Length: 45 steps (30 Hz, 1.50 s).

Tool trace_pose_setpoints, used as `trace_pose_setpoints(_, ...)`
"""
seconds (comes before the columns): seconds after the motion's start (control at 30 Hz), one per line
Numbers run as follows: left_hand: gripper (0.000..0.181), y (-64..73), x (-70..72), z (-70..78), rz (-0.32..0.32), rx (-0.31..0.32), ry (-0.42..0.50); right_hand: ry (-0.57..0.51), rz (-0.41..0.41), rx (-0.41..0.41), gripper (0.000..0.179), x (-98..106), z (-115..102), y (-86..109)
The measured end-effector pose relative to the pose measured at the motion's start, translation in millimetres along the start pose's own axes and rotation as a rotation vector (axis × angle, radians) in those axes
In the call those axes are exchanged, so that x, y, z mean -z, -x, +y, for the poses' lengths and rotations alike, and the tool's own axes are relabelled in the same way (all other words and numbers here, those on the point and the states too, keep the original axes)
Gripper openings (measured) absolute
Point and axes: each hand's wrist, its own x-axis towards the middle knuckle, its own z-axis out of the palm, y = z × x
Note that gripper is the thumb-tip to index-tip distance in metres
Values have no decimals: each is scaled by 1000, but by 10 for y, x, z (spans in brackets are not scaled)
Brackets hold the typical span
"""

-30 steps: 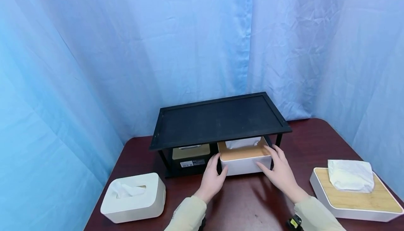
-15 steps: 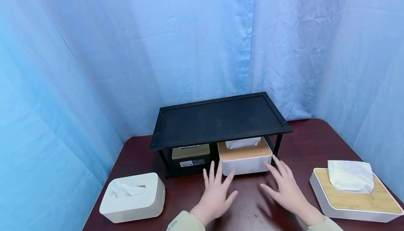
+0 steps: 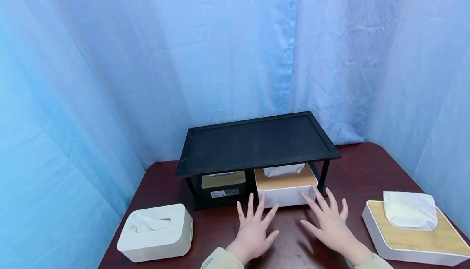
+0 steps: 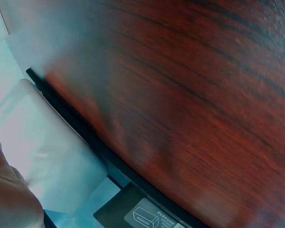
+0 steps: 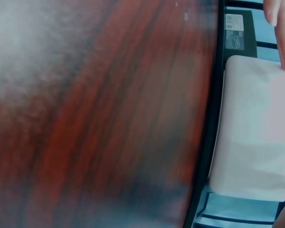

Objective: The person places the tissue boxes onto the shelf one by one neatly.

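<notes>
- The white tissue box with the wooden lid (image 3: 286,196) sits in the right bay of a black two-bay shelf (image 3: 257,140), a white tissue (image 3: 282,170) showing at its top.
- The left hand (image 3: 253,235), at that box's 7 o'clock, is spread wide and grasps nothing; whether a fingertip touches the front wall, I cannot tell.
- The right hand (image 3: 330,225), at its 4 o'clock, is likewise fanned out and holding nothing, fingertips close to the box (contact is unclear here too).
- At its 9 o'clock, in the left bay, sits an olive-topped dark tissue box (image 3: 223,181) bearing a label (image 3: 218,194).
- From the shelf, a rounded white tissue box (image 3: 156,238) stands at 8 o'clock and another wooden-lidded tissue box (image 3: 415,239) at 4 o'clock, both on the dark red-brown counter (image 3: 352,163).
- Light-blue curtains (image 3: 227,48) hang at 12 o'clock.
</notes>
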Motion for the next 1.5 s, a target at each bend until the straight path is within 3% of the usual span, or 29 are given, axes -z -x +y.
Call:
trace_pose_setpoints(0.37,61,-116,-67,2,72,38,-51,57,-42,-24,67,-12,72,-143)
trace_pose_setpoints(0.97,60,-414,-94,-81,62,124,-96,105,-103,-65,64,-44,162,-427)
trace_pose_setpoints(1.1,59,-440,-101,-111,84,117,-103,119,-114,-68,63,-62,175,-466)
trace_pose_setpoints(1.5,58,-433,-58,-104,73,113,-115,129,-122,-97,57,-74,158,-499)
